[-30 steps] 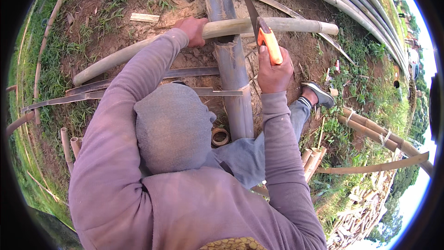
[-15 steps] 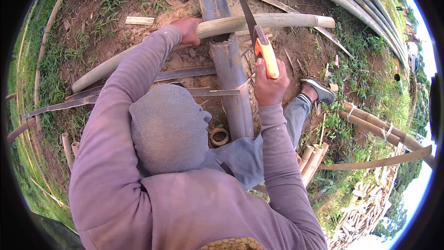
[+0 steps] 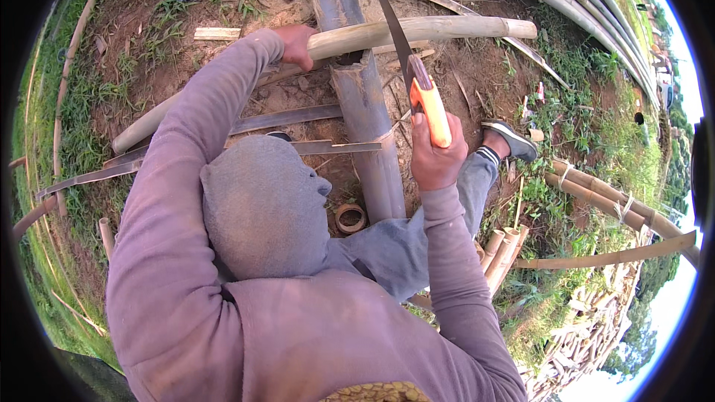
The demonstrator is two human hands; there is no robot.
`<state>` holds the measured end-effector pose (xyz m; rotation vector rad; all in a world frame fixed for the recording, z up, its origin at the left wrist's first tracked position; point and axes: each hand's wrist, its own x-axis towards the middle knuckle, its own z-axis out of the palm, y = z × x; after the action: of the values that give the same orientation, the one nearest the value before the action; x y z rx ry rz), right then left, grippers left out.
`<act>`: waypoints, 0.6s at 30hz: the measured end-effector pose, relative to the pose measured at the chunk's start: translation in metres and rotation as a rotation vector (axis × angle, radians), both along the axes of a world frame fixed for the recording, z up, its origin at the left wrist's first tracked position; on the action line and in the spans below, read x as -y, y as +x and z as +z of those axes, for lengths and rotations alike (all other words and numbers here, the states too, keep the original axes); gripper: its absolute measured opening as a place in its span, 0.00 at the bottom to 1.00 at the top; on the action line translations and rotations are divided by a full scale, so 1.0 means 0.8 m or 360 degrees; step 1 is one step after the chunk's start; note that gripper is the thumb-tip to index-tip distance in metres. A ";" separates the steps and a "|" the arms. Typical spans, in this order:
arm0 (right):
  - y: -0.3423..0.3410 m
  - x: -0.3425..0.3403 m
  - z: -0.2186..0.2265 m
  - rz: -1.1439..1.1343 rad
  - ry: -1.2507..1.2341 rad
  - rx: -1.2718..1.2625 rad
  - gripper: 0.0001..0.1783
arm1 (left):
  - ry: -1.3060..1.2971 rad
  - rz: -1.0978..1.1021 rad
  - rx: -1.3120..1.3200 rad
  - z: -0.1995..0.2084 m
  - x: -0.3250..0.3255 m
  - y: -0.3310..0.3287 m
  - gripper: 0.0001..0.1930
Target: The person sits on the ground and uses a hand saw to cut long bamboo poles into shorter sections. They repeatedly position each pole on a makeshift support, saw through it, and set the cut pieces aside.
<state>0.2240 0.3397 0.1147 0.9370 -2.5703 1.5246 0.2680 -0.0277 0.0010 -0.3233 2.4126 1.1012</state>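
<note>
My left hand is closed round a pale bamboo pole, which lies crosswise on a thick dark bamboo post. To the right, my right hand grips a handsaw by its orange handle. The saw's long dark blade points away from me and crosses the pole right of the thick post. From here I cannot tell how deep the blade sits in the pole. My left forearm hides part of the pole, whose other end slopes down to the left.
My bent grey knee rises between my arms, and my shoe rests at the right. Long bamboo poles lie at the far right. Split strips lie left of the post. Short bamboo pieces stand beside my right forearm.
My right hand has drawn the saw back toward me, so the handle sits lower. My left hand keeps its grip on the pole. The whole view has shifted slightly.
</note>
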 end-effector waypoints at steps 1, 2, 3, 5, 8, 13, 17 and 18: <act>-0.013 0.023 0.005 -0.0004 -0.0003 -0.0006 0.11 | -0.0046 0.0032 -0.0007 0.005 0.000 -0.002 0.38; -0.018 0.034 0.017 0.0052 0.0043 0.0004 0.12 | -0.0091 0.0077 0.0000 0.008 0.000 0.002 0.39; -0.020 0.033 0.016 0.0051 0.0009 0.0061 0.13 | -0.0121 0.0114 0.0004 0.006 -0.003 0.003 0.39; -0.021 0.022 0.007 0.0047 -0.0055 0.0175 0.15 | -0.0130 0.0139 -0.0008 -0.003 0.001 0.007 0.39; -0.023 0.013 0.002 0.0140 -0.0137 0.0376 0.25 | -0.0055 0.0121 0.0031 -0.008 0.005 0.008 0.38; -0.004 0.036 0.017 0.0160 0.0031 -0.0032 0.29 | -0.0585 0.0276 0.0066 0.043 -0.030 0.010 0.30; -0.007 0.053 0.027 0.0100 -0.0066 -0.0008 0.27 | -0.0913 0.0475 -0.0101 0.030 -0.070 0.018 0.28; -0.010 0.050 0.026 0.0113 -0.0066 0.0065 0.27 | -0.0924 0.0455 -0.0069 0.031 -0.069 0.017 0.28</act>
<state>0.2163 0.2996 0.1355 1.0135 -2.5483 1.6243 0.2818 0.0272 0.0262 -0.8596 2.7450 0.4835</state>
